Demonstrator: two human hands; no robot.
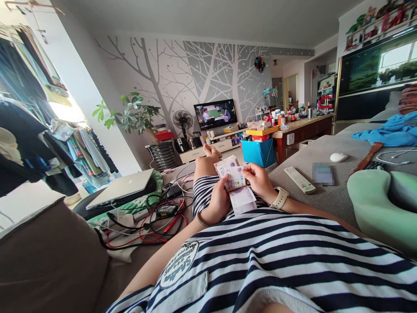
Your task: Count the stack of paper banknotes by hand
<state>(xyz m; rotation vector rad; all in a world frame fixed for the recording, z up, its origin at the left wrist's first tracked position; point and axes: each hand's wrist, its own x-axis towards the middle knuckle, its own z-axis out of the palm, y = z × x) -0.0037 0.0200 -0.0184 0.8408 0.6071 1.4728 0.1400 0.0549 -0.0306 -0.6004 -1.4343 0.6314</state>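
A small stack of banknotes [232, 174] is held upright over my lap, its top notes slightly fanned. My left hand [219, 201] is closed around the stack's lower left side, thumb lying on the front. At the upper right edge, my right hand [259, 180] pinches a note marked 5 between thumb and fingers. Below the hands, loose banknotes [243, 200] rest on the striped cloth over my lap; whether they touch my fingers I cannot tell. A watch [280, 198] circles my right wrist, a braided bracelet [202, 220] my left.
To the left lie a laptop [120, 188] and tangled cables [153, 221]. On the right are a remote control [299, 180], a white mouse [339, 157] and a green neck pillow [374, 195]. Farther off stand a blue box [258, 153], a cluttered table and a lit television [216, 114].
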